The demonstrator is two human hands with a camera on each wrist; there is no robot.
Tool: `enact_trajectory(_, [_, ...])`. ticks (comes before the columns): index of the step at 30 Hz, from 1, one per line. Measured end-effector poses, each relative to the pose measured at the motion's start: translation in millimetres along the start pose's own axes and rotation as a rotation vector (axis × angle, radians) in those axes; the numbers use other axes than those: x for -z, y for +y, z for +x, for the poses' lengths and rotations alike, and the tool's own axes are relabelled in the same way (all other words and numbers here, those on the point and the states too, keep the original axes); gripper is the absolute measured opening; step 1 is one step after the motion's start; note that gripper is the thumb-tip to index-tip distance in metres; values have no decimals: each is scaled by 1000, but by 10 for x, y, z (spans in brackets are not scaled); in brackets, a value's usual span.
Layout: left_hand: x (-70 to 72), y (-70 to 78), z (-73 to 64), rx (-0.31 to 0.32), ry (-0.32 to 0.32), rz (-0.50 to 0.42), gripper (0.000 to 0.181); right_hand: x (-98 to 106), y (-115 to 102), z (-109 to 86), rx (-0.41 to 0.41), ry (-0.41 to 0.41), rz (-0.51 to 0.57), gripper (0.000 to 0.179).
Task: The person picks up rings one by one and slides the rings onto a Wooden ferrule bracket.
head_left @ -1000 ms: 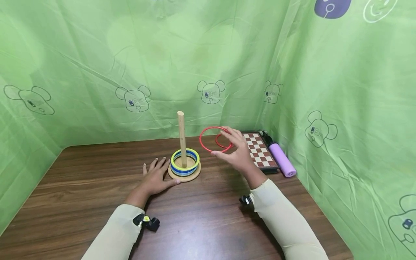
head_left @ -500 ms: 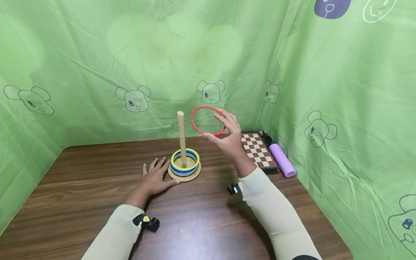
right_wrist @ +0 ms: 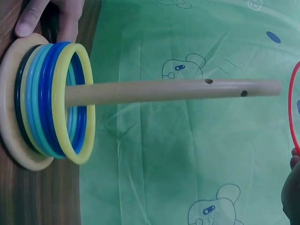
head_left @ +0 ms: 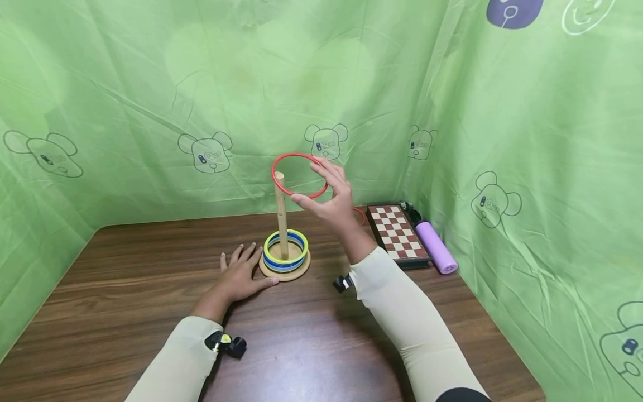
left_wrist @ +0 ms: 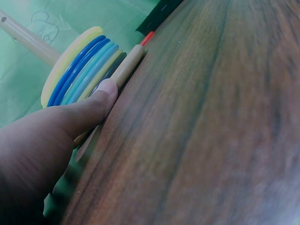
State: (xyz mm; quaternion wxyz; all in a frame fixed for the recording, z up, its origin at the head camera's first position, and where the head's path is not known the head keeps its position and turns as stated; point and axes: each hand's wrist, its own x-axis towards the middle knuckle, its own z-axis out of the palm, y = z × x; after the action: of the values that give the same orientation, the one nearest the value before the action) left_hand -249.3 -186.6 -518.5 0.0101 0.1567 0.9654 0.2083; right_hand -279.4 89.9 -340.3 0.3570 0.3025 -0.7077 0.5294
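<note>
My right hand [head_left: 331,195] pinches a thin red ring [head_left: 296,154] between thumb and fingers, raised high over the table. In the head view the ring overlaps the top of the wooden peg [head_left: 281,215]; the right wrist view has it just past the peg's tip [right_wrist: 280,87]. Around the foot of the peg lies a stack of rings, a yellow ring [right_wrist: 59,98] on top, with blue, light blue, pale yellow and dark ones beneath. Fingers spread, my left hand [head_left: 241,279] rests by the round wooden base [head_left: 303,272], its thumb [left_wrist: 101,96] touching the edge.
Partly hidden behind my right forearm, another red ring [head_left: 363,215] lies on the table [head_left: 150,268]. To the right are a checkered board [head_left: 400,234] and a purple cylinder [head_left: 437,248]. Green printed cloth [head_left: 261,84] hangs behind and at the sides.
My right hand has lifted the red ring and carried it leftward, from beside the board to the peg's top. The left hand and the stacked rings have stayed put.
</note>
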Motion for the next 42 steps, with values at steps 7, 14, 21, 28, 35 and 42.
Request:
enact_trajectory(7, [-12,-4,-17,2,-11,-9,118,-142,38,-51,-51,-32,-46,76])
enact_trajectory(14, [-12,-1,-23,5,-8,-9,118,-206,123,-238,-119,-83,-77,77])
enact_trajectory(21, [-11,3,-24,6,-8,-5,116,-218,218,-464,-311,-198,-44,85])
enact_trajectory(28, [-32,-3,-6,-1,0,2,116,-203,338,-645,-470,-308,-13,88])
enact_trajectory(35, [-17,-12,11,-4,6,11,117,-186,458,-782,-507,-389,-11,89])
enact_trajectory(42, [-14,-2,13,-9,9,12,116,-174,548,-897,-507,-497,-39,90])
